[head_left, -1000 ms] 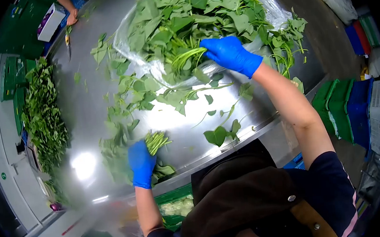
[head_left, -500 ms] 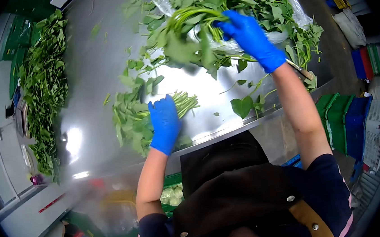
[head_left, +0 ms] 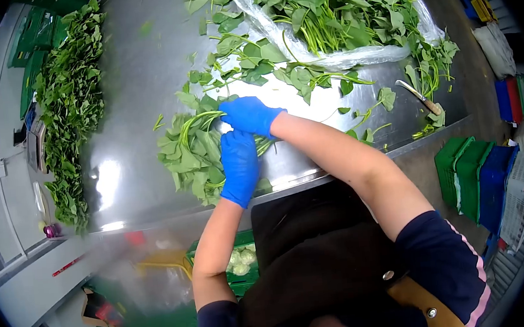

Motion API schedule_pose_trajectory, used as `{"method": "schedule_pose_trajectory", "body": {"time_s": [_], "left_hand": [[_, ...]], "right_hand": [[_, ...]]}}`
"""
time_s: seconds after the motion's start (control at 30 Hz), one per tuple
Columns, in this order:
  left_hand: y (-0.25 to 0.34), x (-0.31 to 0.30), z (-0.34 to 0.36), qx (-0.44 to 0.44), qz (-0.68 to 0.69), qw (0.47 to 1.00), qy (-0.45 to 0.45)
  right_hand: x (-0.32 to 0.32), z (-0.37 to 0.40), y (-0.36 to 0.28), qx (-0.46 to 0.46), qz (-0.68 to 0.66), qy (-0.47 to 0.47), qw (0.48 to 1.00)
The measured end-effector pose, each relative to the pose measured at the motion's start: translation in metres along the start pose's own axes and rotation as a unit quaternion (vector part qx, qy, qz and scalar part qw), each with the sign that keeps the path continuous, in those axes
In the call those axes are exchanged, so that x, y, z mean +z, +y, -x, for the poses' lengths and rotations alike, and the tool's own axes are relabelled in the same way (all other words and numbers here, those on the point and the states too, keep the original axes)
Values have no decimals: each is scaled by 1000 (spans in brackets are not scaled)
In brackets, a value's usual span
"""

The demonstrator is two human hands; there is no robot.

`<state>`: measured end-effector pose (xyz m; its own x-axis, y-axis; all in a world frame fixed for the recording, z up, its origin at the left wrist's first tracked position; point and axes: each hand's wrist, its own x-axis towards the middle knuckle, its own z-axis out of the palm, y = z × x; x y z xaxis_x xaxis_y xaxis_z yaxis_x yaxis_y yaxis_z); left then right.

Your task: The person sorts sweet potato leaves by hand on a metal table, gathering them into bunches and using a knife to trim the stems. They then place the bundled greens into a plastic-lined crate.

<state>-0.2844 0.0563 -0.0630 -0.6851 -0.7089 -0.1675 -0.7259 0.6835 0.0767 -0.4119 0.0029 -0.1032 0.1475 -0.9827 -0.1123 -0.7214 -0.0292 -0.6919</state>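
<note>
Smooth, glossy metal table [head_left: 135, 106]

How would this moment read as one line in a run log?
Left hand: holding leafy bunch | Right hand: holding stems beside left hand | Knife: lying on metal table | Leafy pile: on clear plastic, beyond hands

"How does the leafy bunch [head_left: 190, 160] look, please?"

"It has broad green leaves [head_left: 178, 164] and thin, paler green stems [head_left: 196, 120]."

"And in which position is it?"

"It lies sideways on the metal table [head_left: 135, 100], near the front edge. The leaves spread leftward; several stems bend in a curve."
</note>
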Motion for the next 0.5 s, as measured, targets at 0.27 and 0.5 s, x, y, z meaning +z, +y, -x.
{"method": "schedule_pose_trajectory", "body": {"time_s": [0.27, 0.5], "left_hand": [[-10, 8, 0, 45, 91, 970, 223], [-12, 16, -5, 33, 127, 970, 203]], "right_hand": [[-8, 3, 17, -101, 22, -64, 993], [-29, 14, 18, -127, -16, -159, 979]]}}
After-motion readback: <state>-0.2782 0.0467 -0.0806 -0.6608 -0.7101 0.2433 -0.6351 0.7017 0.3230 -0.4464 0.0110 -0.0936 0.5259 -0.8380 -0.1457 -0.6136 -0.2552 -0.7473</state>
